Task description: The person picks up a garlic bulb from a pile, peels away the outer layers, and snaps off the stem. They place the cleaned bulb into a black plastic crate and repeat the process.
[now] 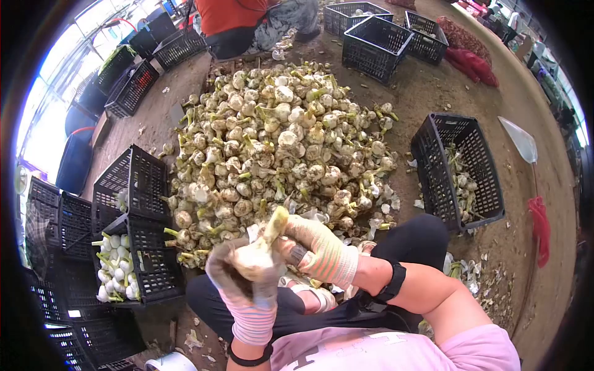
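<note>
A garlic bulb [252,261] with a thick yellow-green stem sits in my gloved left hand [238,281], whose fingers wrap round its base. My right hand [323,250], in a striped glove with a dark band on the thumb, pinches at the bulb's stem side; its fingertips are partly hidden. Both hands are above my lap, in front of a large pile of unpeeled garlic [272,148] on the ground. White garlic with short green stems [116,266] lies in a black crate to my left.
Black crates [145,247] stand stacked at the left. Another crate [458,173] at the right holds scraps and garlic. More crates [377,48] and a person in orange [232,18] are behind the pile. A long-handled tool [520,141] lies at the right.
</note>
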{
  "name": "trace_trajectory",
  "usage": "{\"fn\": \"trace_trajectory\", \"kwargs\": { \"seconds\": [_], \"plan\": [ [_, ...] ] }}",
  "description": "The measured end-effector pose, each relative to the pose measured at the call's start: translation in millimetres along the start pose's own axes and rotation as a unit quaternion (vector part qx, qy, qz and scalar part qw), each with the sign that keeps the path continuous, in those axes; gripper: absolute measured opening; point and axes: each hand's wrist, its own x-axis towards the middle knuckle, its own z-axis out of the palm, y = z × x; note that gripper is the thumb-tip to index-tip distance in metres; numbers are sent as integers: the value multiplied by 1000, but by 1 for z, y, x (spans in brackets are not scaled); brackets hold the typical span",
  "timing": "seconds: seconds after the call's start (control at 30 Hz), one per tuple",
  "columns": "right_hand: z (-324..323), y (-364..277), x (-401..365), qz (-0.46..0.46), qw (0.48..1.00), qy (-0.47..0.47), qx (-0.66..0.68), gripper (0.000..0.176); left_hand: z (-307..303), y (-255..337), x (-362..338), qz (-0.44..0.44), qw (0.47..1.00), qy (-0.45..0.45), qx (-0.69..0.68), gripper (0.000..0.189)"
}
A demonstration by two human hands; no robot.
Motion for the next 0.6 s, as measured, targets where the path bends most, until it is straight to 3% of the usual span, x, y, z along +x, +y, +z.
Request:
{"fn": "trace_trajectory", "kwargs": {
  "seconds": [0.03,0.07,0.1,0.17,0.2,0.23,0.3,0.33,0.37,0.43,0.47,0.5,0.57,0.6],
  "plan": [
    [-3,1,0,1,1000,1,1,23,-2,2,1,-102,994,20,-43,60],
    [-7,3,2,-54,993,-37,-99,25,13,14,4,-190,956,54,-214,64],
    [-11,2,5,-109,971,-75,-198,27,8,14,6,-190,956,53,-215,64],
    [-13,-8,3,-125,968,-94,-195,27,-7,11,13,-381,838,-43,-388,64],
    [-12,-13,1,-25,994,-87,-64,25,-7,8,18,-415,832,-46,-365,68],
    [-11,-16,1,76,992,-78,69,26,-5,5,21,-415,832,-45,-366,68],
    [-11,-10,5,157,982,-29,105,36,-2,-4,25,-255,950,-68,-166,71],
    [-11,-12,5,174,977,-3,122,35,-5,-15,27,-202,950,-53,-232,61],
    [-12,-15,5,191,971,26,141,34,-4,-14,26,-203,950,-57,-232,61],
    [-16,-9,5,191,961,20,198,33,-2,-4,19,-162,975,-64,-137,60],
    [-18,-7,6,190,948,10,254,33,0,7,20,-213,950,-46,-226,59],
    [-19,-6,7,191,948,10,253,33,-1,6,23,-213,949,-45,-227,59],
    [-20,-3,9,187,936,0,298,33,-10,-1,28,-285,892,-32,-348,39],
    [-21,0,12,205,940,-17,273,39,-11,-12,24,-249,919,-25,-303,40]
  ]
}}
